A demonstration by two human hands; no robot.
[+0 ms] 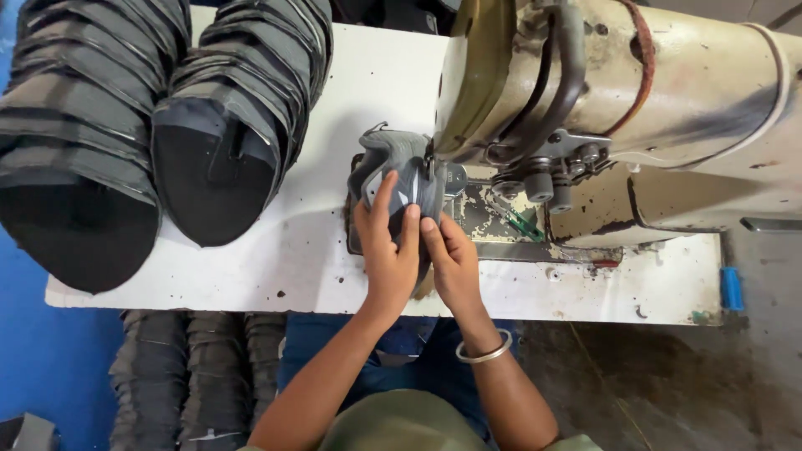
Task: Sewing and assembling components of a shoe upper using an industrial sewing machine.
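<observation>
A grey shoe upper [399, 167] lies under the head of a worn cream sewing machine [635, 92], right at the needle area. My left hand [386, 246] presses on the upper with fingers spread over its near side. My right hand [451, 259], with a metal bangle on its wrist, pinches the upper's near edge beside the left hand. Both hands grip the piece together on the white table [292, 267].
Two stacked rows of dark grey shoe uppers [150, 125] fill the table's left part. More stacks [184, 376] stand on the floor below, beside a blue surface [42, 359]. The machine's metal plate [493, 225] is chipped and stained. A blue clip [732, 288] sits at the table's right edge.
</observation>
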